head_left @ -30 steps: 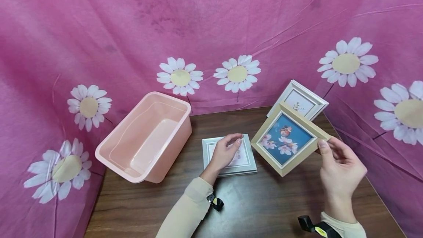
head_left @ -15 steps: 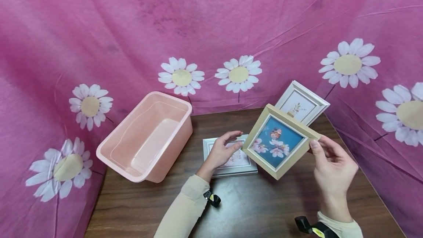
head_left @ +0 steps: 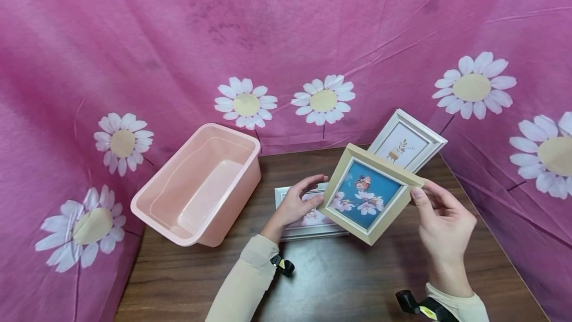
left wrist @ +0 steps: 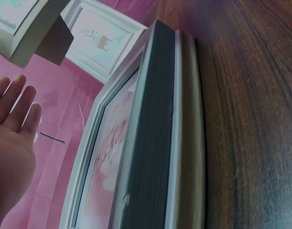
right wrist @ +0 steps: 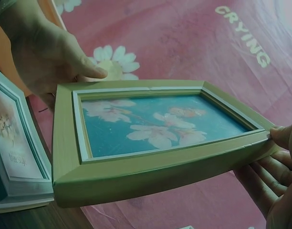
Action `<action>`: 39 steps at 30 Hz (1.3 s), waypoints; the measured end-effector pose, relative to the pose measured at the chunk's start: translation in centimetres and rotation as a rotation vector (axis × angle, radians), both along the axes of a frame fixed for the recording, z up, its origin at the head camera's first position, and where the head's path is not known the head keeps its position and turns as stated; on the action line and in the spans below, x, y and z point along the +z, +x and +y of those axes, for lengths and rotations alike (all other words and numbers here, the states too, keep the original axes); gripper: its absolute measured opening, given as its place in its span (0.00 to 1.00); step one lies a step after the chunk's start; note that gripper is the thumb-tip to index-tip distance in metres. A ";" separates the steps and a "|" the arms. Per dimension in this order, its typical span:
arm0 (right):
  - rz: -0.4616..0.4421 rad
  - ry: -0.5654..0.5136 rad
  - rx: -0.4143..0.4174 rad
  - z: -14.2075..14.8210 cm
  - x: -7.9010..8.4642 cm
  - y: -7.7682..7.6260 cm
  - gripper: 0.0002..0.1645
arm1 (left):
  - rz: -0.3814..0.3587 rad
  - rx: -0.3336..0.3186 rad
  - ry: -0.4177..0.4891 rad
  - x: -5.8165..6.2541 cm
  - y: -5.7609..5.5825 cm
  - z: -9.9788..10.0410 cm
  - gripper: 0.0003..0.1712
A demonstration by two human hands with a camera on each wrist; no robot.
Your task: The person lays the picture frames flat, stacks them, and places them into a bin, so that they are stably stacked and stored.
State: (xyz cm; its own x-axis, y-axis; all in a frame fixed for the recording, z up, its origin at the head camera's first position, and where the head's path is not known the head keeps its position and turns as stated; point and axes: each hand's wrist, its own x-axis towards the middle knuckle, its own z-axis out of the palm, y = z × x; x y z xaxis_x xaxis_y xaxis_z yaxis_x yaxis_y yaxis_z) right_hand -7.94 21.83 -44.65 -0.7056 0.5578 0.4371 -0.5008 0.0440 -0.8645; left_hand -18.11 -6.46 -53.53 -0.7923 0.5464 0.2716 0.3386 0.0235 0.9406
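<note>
Holding a beige wooden picture frame with a blue butterfly-and-blossom print (head_left: 367, 194) above the dark wood-grain table (head_left: 348, 277), the right hand (head_left: 442, 225) pinches the frame's right corner — thumb on the front face, the other fingers (right wrist: 260, 183) curled behind the back. The frame is tilted, one corner pointing down toward the table, and it does not touch the surface. Its left edge hangs just beside the left hand (head_left: 297, 202), which reaches in from a cream sleeve (head_left: 243, 287); the left hand's fingers are straight to loosely bent and grip nothing, and the thumb tip lies near or against the beige frame's left edge — the head view cannot settle whether they touch. In the right wrist view the left hand's thumb (right wrist: 91, 71) sits just beyond the frame's far corner.

Under the left hand lies a grey-white rectangular picture frame with a pale pink print (head_left: 308, 220), flat on the table and partly covered by the held frame. A white picture frame with a small plant drawing (head_left: 406, 140) leans against the pink daisy-printed cloth backdrop (head_left: 286, 39) at the table's far right. A pale pink rectangular plastic tub (head_left: 198, 185) stands on the table's left side, well apart from both hands.
</note>
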 end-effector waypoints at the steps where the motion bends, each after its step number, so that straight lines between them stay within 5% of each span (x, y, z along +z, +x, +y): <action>1: 0.002 0.001 0.007 0.0 0.0 0.0 0.15 | 0.004 -0.006 -0.004 0.0 -0.1 -0.1 0.45; 9: -0.031 0.056 0.020 -0.4 0.0 -0.2 0.15 | 0.007 -0.083 0.002 -0.1 -0.2 -0.9 0.50; 19: -0.087 0.163 -0.002 -0.8 0.1 -0.3 0.13 | -0.096 -0.172 -0.018 0.0 0.0 -1.6 0.65; 30: -0.113 0.164 -0.005 -1.0 0.1 -0.2 0.16 | -0.079 -0.168 -0.033 -0.2 0.3 -1.9 0.68; 39: -0.046 0.086 0.059 -0.9 -0.1 -0.3 0.14 | -0.051 -0.137 -0.001 -0.5 0.6 -1.9 0.59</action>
